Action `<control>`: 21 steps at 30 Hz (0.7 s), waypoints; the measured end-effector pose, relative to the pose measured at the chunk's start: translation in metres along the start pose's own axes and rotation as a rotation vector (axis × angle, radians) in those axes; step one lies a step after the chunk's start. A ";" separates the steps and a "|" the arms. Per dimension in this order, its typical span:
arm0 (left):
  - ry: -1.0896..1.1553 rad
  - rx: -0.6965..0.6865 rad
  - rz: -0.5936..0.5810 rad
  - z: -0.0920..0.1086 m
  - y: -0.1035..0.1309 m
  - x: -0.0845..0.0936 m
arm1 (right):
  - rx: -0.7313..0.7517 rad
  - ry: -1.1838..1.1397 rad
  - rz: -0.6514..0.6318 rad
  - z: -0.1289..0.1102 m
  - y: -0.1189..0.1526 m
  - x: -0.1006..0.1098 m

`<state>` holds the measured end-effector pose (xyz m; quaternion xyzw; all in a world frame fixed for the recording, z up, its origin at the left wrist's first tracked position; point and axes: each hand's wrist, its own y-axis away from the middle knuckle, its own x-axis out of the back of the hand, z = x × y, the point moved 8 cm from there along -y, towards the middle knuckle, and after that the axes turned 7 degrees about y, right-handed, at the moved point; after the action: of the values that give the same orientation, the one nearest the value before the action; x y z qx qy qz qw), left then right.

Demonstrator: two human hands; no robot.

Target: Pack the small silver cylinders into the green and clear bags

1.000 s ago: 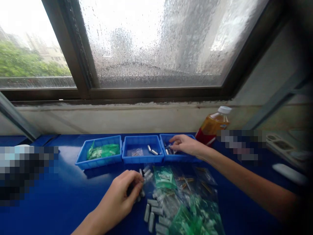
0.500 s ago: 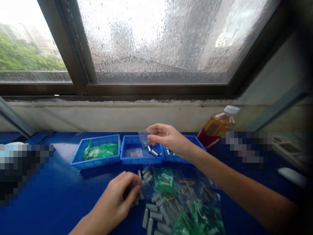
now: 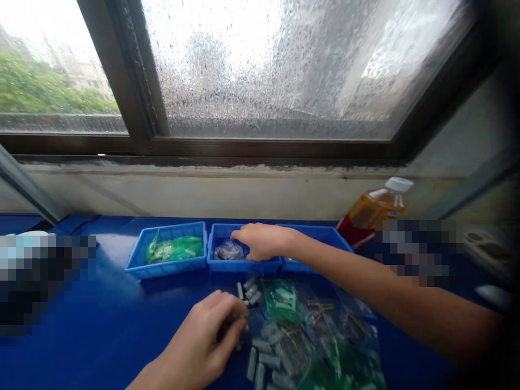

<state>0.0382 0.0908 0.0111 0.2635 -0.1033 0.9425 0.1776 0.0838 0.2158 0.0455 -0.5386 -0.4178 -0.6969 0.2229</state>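
Note:
My right hand (image 3: 264, 241) reaches into the middle blue bin (image 3: 244, 266), fingers spread, beside a crumpled clear packet (image 3: 229, 250) lying in it. Lower down, my left hand (image 3: 215, 325) is closed with thumb and fingertips together; whatever it pinches is too small to make out. Just right of it are small grey metal pieces (image 3: 254, 295). A green bag (image 3: 283, 303) with pale pieces lies behind a pile of grey blocks (image 3: 270, 360). Clear bags with brass-coloured screws (image 3: 320, 306) are further right.
The left blue bin (image 3: 166, 270) holds a green bag (image 3: 174, 249). My right forearm crosses over the right blue bin (image 3: 320, 234). Behind it stands a tilted bottle (image 3: 374, 208) with a white cap. A window and wall back the blue table (image 3: 101, 314). Blurred items lie at both sides.
My right hand has lowered into the middle bin, and the clear packet it held is no longer between its fingers. My left hand keeps its pinch. The whole view has shifted slightly.

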 end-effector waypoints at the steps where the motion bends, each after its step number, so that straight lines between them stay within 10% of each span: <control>1: -0.001 0.002 0.006 0.000 0.000 0.001 | 0.000 0.016 -0.019 0.000 -0.001 0.000; 13: -0.025 -0.014 -0.009 0.001 0.000 0.001 | 0.048 0.119 -0.194 0.000 0.011 -0.014; 21: -0.022 -0.008 -0.002 -0.001 -0.001 0.002 | 0.101 -0.107 -0.017 0.008 0.006 -0.018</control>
<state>0.0366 0.0930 0.0116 0.2733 -0.1088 0.9390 0.1782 0.0981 0.2166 0.0314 -0.5597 -0.4682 -0.6470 0.2212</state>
